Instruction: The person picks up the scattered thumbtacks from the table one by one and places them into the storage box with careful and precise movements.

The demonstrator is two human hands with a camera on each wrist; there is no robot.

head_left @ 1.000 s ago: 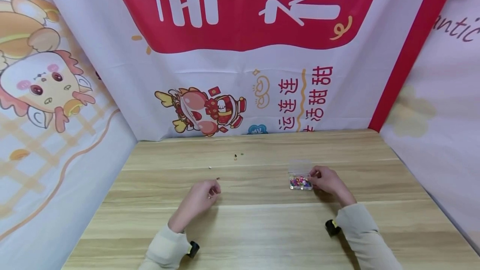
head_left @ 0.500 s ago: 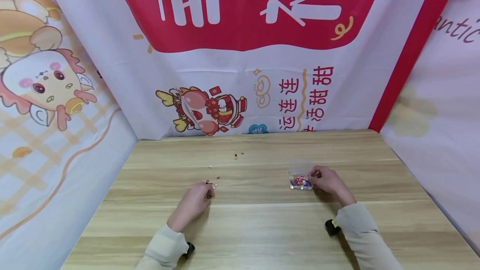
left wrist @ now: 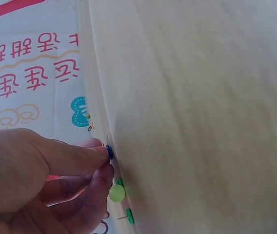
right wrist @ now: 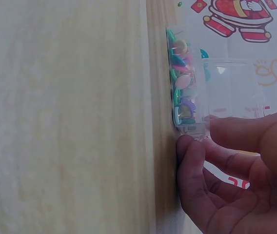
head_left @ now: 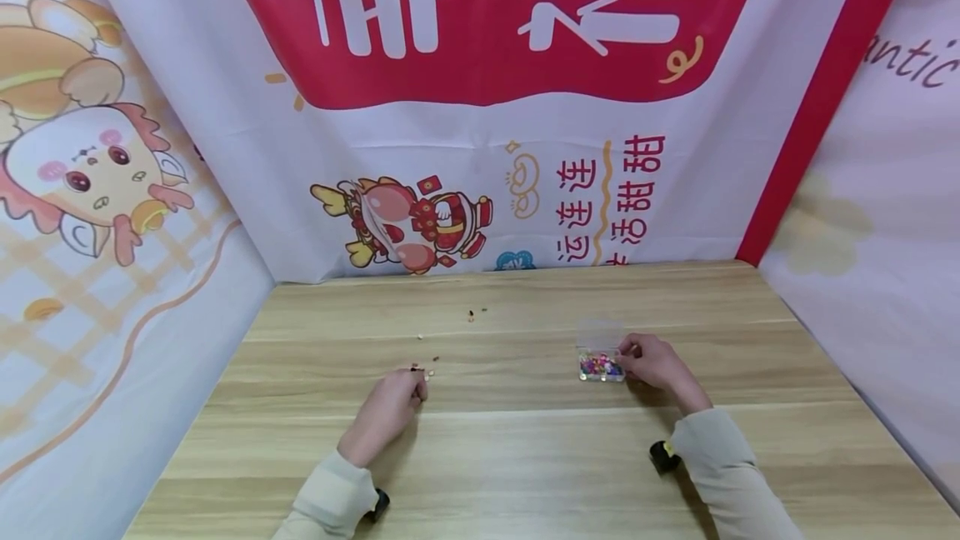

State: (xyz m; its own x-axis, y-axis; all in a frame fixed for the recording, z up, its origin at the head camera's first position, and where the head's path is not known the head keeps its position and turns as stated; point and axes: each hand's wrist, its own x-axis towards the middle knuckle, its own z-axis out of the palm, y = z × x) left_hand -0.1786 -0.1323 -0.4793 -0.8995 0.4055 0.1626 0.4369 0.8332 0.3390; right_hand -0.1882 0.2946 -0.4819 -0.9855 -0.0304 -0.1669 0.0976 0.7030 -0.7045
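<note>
Desk: one, wood-grained, bearing all pieces.

Blue thumbtack: one, on the desk's left half, at the fingertips of the left hand. Thumb and forefinger seem to pinch it, though the thumb covers most of the contact. Just beside it: one pale green thumbtack and one green thumbtack, the latter's pin showing.

Scattered tacks: several, tiny, lying between the left hand and the desk's far edge.

Clear plastic box: one, on the desk's right half, holding mixed colored tacks. Lid: raised, on the far-edge side. The right hand grips the end toward the desk's right edge, thumb above, fingers below. The hands are well apart.

Step, as judged: sorting tacks singly between box and desk; whether this one is being laid down or collected cannot be told. The next move calls for a light fingertip action, either a clean release or a straight lift, with the box kept steady.

Hindrances: exposed pins and close neighbors at the left fingertips; the right hand crowding one end of the box.

Surroundings: red-and-white banner behind the far edge; cartoon-print cloth beyond the left edge.
</note>
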